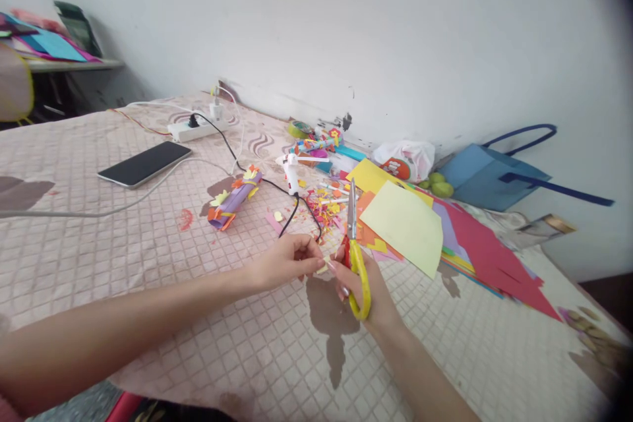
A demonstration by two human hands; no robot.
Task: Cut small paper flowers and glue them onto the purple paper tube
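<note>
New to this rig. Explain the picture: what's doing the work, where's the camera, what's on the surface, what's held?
No robot: a person's two bare hands, seen from one head-worn camera looking forward and down. The right hand holds metal scissors with yellow-and-red handles. The left hand pinches a small pale yellow paper piece, right fingertips close beside it. The patterned tablecloth bears a flat black-screened phone, white power strip, decorated purple paper roll, white glue gun and coloured paper sheets.

The left hand [287, 260] and right hand [366, 287] are bare; a bit of pink sleeve [6, 410] shows up the left arm [133, 323].
</note>
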